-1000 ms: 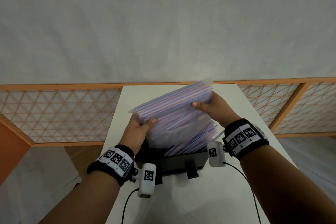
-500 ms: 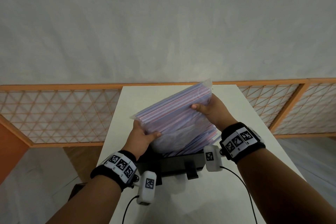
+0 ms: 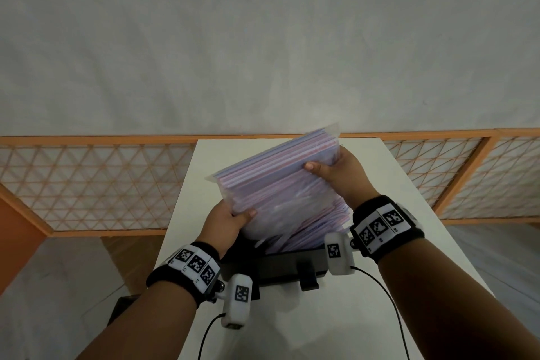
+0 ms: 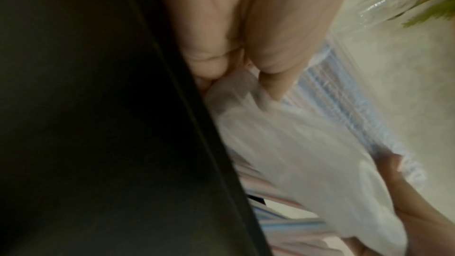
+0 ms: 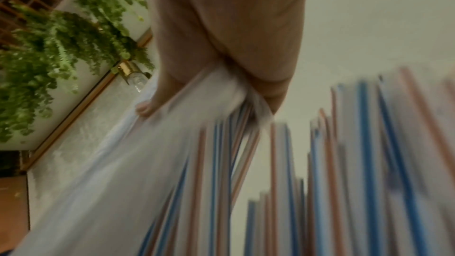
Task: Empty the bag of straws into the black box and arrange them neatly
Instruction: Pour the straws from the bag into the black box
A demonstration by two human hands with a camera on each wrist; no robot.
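Both hands hold the clear bag tilted at centre frame, its open mouth low over the black box so the straws slide down into it. The left hand has its grip clenched on the bag's lower left edge; the right hand grasps the raised upper right end, keeping the slope. The box sits on the white surface.

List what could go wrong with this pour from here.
1. The straws sliding from the tilted bag lie fanned at an angle, some reaching toward the black box's right edge; a few may spill onto the white table.
2. The left hand and right hand grip only the slack plastic at opposite ends, so the bag could slip or dump its remaining straws at once.
3. An uneven pile would likely need more tidying afterwards.
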